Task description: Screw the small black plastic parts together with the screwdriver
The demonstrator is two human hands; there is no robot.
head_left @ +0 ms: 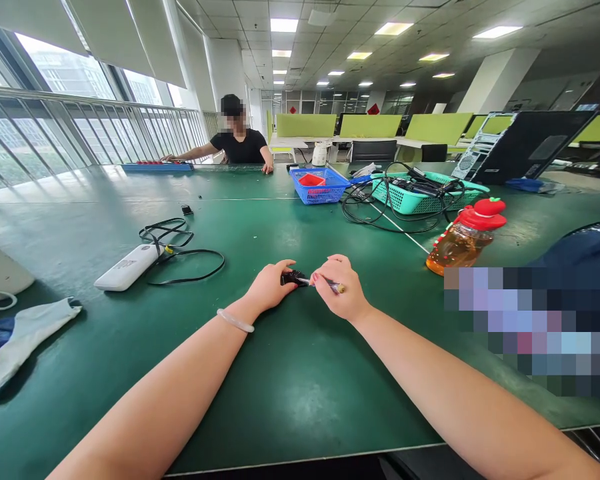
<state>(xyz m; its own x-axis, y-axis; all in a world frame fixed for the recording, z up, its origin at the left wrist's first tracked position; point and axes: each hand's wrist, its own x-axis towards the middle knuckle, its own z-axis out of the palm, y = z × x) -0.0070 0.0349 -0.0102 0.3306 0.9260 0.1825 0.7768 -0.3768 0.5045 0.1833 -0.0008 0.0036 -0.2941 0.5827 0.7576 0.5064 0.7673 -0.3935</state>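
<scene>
My left hand (pixel 270 287), with a pale bangle at its wrist, grips a small black part (pixel 293 277) on the green table; its exact kind is hard to make out. Closed around a slim screwdriver (pixel 336 287) is my right hand (pixel 343 285). The metal shaft points left and its tip meets the black part, while the yellowish handle end sticks out below my fingers. Both hands are close together near the middle of the table, and my fingers partly cover the part and the tool.
To the left lie a white power bank (pixel 129 268) with a black cable and a glove (pixel 33 340). Farther back stand a blue basket (pixel 325 193) and a green basket (pixel 405 201) of cables. A red-capped bottle (pixel 463 243) is at right. Another person (pixel 245 143) sits across the table (pixel 300 400).
</scene>
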